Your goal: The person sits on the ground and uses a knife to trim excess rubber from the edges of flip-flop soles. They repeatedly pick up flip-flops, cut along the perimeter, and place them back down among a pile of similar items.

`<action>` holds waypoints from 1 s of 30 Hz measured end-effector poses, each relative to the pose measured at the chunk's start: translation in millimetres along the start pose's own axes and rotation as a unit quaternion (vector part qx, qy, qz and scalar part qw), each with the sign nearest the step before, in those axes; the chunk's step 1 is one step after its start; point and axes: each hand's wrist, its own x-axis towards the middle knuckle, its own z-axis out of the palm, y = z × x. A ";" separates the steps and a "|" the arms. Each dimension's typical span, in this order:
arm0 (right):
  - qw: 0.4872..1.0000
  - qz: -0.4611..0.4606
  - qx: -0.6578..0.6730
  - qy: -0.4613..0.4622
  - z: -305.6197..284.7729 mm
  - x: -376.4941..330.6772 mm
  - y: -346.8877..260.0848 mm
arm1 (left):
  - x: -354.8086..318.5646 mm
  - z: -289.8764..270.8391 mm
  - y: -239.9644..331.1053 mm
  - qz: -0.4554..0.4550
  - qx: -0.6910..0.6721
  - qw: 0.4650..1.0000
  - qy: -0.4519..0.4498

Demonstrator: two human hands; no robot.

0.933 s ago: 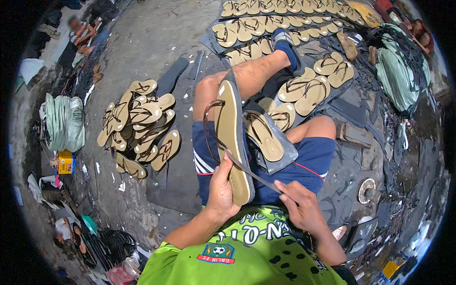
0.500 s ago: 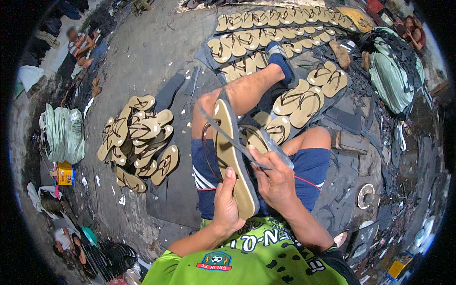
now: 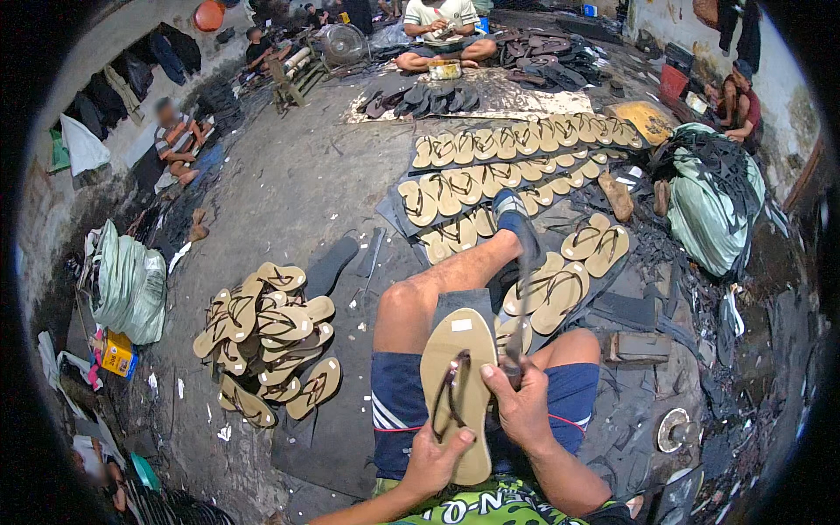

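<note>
A tan flip-flop (image 3: 477, 385) with a dark thong strap and a small white label stands upright, its footbed facing me. My left hand (image 3: 437, 457) grips its lower end, thumb on the footbed. At its right edge my right hand (image 3: 518, 401) is closed, its thumb against the rim. From that fist rises what looks like a knife (image 3: 524, 302), long, dark and blurred; its handle is mostly hidden by the fingers. Behind the flip-flop's toe a dark grey sheet (image 3: 462, 300) lies against my leg.
To the left lies a heap of tan flip-flops (image 3: 276, 324). Rows of flip-flops (image 3: 490, 144) run along dark strips ahead, with more pairs (image 3: 560, 284) beyond my right knee. A filled pale green sack (image 3: 713, 210) stands at right. Several people sit farther off, one (image 3: 444, 31) straight ahead.
My view has tipped up, showing more of the room. The flip-flop has turned from edge-on to footbed toward me. The thin dark strip that crossed it no longer shows there.
</note>
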 end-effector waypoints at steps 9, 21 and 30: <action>0.987 0.051 -0.082 -0.125 -5.2 -28.6 -7.5 | 58.1 -32.9 66.6 0.009 -0.124 0.990 -0.068; 0.913 -0.120 -0.362 -0.144 -62.2 -110.9 40.4 | 61.9 -60.4 12.4 -0.159 -0.393 0.892 -0.158; 0.909 -0.100 -0.388 -0.112 -41.1 -43.9 19.2 | 83.4 -53.2 13.4 -0.173 -0.337 0.895 -0.235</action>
